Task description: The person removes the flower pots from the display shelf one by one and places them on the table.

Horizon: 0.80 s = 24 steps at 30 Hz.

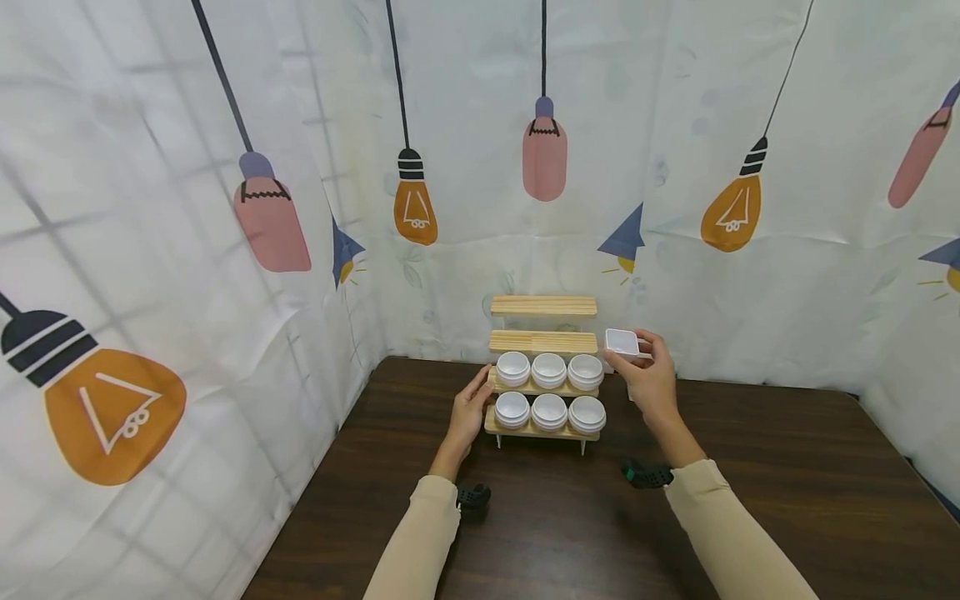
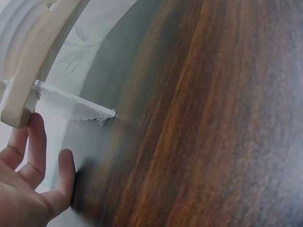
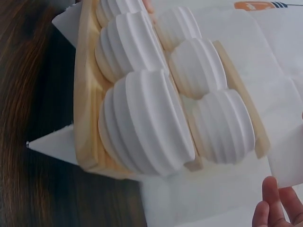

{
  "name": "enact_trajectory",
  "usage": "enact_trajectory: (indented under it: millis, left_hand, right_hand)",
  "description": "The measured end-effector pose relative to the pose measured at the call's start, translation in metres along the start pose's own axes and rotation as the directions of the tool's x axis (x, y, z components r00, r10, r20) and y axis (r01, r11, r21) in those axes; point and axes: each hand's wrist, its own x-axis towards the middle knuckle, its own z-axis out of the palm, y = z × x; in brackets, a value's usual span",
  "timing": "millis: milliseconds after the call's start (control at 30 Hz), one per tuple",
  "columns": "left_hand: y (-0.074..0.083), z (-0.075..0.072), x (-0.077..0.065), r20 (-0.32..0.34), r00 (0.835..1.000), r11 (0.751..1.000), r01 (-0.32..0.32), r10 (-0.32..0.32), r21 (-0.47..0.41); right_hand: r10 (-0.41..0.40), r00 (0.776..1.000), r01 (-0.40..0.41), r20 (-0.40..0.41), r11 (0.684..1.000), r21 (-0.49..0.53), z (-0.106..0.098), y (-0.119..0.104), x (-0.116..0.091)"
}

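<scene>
A tiered wooden stand (image 1: 543,342) with pale planks and clear supports stands toward the back of the table. Its two lower tiers carry several round white ribbed bowls (image 1: 549,410), also large in the right wrist view. My left hand (image 1: 467,412) holds the left end of the stand; in the left wrist view, fingertips touch a plank end (image 2: 21,111) from below, and the thumb's contact is hidden. To the right of the upper tiers, my right hand (image 1: 651,375) grips a small white square dish (image 1: 622,342) above the table.
The dark wooden table (image 1: 750,483) extends to both sides and in front of the stand. A white curtain (image 1: 465,275) printed with lamps hangs close behind and at the left. The two upper planks hold no bowls. Dark bands (image 1: 647,475) sit at the wrists.
</scene>
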Motion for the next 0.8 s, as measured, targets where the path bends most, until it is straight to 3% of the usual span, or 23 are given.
enact_trajectory:
  millis: [633, 800]
  left_hand:
    - [-0.001, -0.001, 0.000, 0.024, 1.000, 1.000, -0.008, 0.008, 0.003]
    - [-0.025, 0.001, 0.015, -0.012, 1.000, 1.000, -0.009, 0.009, 0.008]
  right_hand:
    - [0.060, 0.997, -0.059, -0.045, 0.998, 0.012, -0.022, 0.014, -0.004]
    - [0.072, 0.996, -0.071, -0.058, 0.997, 0.028, -0.029, 0.017, -0.004]
